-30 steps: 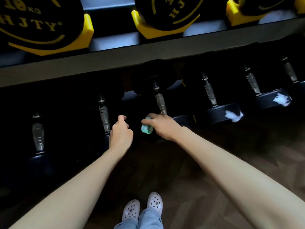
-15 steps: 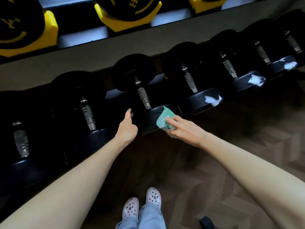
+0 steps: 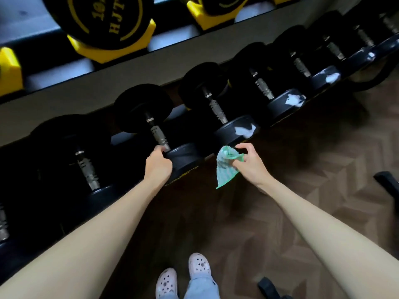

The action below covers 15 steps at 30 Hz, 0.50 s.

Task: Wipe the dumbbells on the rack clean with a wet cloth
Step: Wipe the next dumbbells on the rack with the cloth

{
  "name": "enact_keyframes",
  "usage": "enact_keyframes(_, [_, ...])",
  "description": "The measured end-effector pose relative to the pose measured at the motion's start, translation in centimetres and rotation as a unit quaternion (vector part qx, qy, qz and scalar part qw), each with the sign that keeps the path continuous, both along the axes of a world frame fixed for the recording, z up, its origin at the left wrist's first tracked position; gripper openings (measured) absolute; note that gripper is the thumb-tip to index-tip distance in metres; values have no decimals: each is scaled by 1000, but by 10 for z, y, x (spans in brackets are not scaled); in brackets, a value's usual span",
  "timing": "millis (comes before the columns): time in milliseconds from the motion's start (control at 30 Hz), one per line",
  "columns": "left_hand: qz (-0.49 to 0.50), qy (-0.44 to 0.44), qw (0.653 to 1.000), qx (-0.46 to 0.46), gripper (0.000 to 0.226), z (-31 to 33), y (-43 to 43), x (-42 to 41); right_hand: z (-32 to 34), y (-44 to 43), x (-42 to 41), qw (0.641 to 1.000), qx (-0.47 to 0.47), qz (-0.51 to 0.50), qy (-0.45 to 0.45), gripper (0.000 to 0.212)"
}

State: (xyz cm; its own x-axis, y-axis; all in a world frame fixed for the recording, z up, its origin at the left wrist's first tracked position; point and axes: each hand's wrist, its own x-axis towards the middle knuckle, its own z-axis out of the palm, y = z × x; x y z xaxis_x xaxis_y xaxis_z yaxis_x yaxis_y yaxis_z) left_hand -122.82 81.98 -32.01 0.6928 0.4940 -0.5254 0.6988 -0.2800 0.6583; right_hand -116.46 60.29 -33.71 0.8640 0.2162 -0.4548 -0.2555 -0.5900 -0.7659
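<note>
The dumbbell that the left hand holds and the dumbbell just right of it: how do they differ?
The held dumbbell has a plain black near head; the neighbour dumbbell bears a white patch on its near head. The left hand grips the held dumbbell; the neighbour dumbbell is not gripped, and the green cloth hangs near it. Both have black round heads and ribbed metal handles.

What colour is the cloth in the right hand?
Green with pale stripes, the cloth shows best in the head view.
</note>
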Motion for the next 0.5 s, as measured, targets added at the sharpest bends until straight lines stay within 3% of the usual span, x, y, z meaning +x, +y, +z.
enact_keyframes(67, [-13,-26,1000,0,57,4,-15,15,14,-11,14,992,81,-92,11,14])
enact_keyframes(133, [-10,-52,999,-4,57,6,-34,33,26,-30,35,979,113,-170,-3,19])
enact_keyframes(233, [-2,-79,997,-10,51,2,-60,60,30,-64,76,968,79,-237,-35,19])
enact_keyframes(367, [-10,-57,998,-37,58,-11,-91,93,15,-90,124,985,-93,-139,-48,11])
enact_keyframes(500, [34,-8,999,-30,67,-29,-126,118,-11,-91,156,988,-148,-21,-41,19])
